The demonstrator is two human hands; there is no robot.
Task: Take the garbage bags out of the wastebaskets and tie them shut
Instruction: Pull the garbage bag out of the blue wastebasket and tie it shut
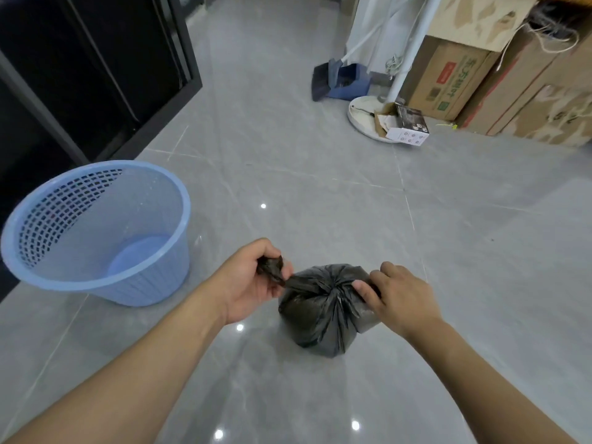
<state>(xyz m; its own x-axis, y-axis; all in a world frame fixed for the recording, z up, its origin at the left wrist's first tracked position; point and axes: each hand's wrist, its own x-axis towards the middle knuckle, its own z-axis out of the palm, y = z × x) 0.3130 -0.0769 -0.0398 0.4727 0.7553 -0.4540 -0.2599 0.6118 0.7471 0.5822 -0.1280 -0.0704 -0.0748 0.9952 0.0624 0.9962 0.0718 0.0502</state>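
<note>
Both hands, left hand (256, 277) and right hand (397, 296), grip black garbage bag (320, 318) ends, knot partly hidden.

One view only: head cam, wide-angle, looks fwd and steeply down over both forearms at the glossy grey tiled floor (288, 174). Close to the hands, far edge reaches the stacked brown cardboard boxes (448, 78) upper right.

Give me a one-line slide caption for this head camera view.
Both hands, left hand and right hand, pull a black garbage bag tight beside the blue wastebasket.
</note>
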